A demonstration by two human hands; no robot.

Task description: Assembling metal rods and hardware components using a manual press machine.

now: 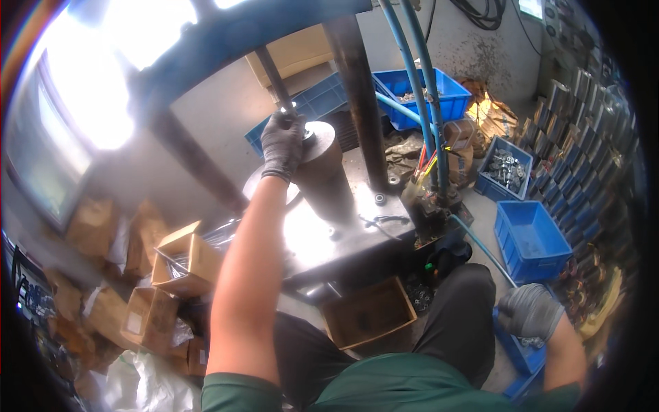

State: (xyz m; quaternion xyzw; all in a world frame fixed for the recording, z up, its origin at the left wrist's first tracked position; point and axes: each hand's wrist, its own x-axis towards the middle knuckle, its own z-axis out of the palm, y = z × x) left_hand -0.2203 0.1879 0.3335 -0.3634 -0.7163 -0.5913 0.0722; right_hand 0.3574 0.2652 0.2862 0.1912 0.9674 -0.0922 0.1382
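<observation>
Harsh daylight pours through the window point(48, 161) on the left, its glare washing out part of the view. A pale wall point(213, 103) runs behind, continuing at the upper right with a patch of dark speckles; a coiled black cable point(484, 15) hangs there. The grey floor point(484, 214) shows at right, near rows of stacked metal cylinders point(573, 161). Brown cardboard boxes point(143, 317) crowd the left side.

An industrial workshop, by the look of it: a blue-topped machine frame point(240, 31) on thick steel columns point(360, 96) stands over a metal surface point(309, 250), with blue bins point(494, 191) of small metal parts point(506, 170), stacked shiny metal pieces point(563, 165), worn cardboard boxes point(199, 271) and a stained wall point(477, 55) around it.
</observation>
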